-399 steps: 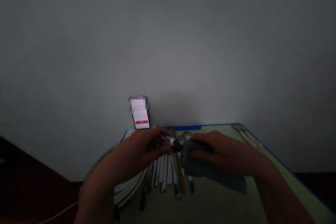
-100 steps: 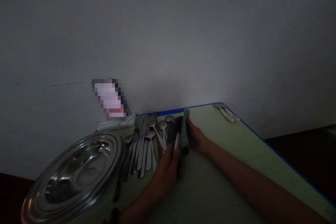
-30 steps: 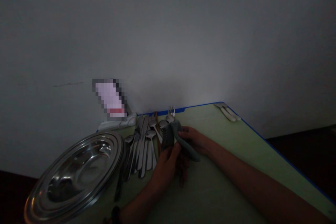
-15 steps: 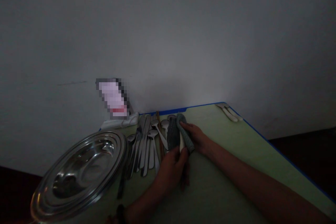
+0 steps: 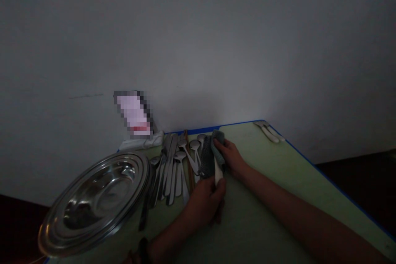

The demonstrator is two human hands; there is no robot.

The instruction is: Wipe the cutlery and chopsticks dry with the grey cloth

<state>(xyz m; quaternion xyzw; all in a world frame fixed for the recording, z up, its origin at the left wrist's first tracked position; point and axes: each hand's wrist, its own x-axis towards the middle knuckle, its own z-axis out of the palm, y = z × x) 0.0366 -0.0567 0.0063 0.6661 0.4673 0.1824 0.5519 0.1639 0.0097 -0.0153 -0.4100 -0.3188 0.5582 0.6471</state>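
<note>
My left hand (image 5: 206, 199) is closed around the lower end of a white-handled piece of cutlery (image 5: 218, 172). The upper part of that piece is hidden in a folded grey-green cloth (image 5: 208, 161), so I cannot tell whether it is a spoon or a fork. My right hand (image 5: 232, 157) pinches the cloth round it from the right side. Just left of the hands, several metal spoons (image 5: 180, 156) and table knives (image 5: 169, 169) lie side by side, with brown chopsticks (image 5: 189, 165) among them.
Large, shiny oval metal dishes (image 5: 140, 164) are stacked at the table's left. A blurred-out phone (image 5: 133, 113) leans on a white object (image 5: 136, 144) by the wall. White-handled cutlery (image 5: 270, 134) lies at the far right corner of the pale green table (image 5: 278, 169).
My left hand has shifted slightly right and down along the handle, leaving more of it showing. The cloth in my right hand has moved slightly upward and is bunched differently.
</note>
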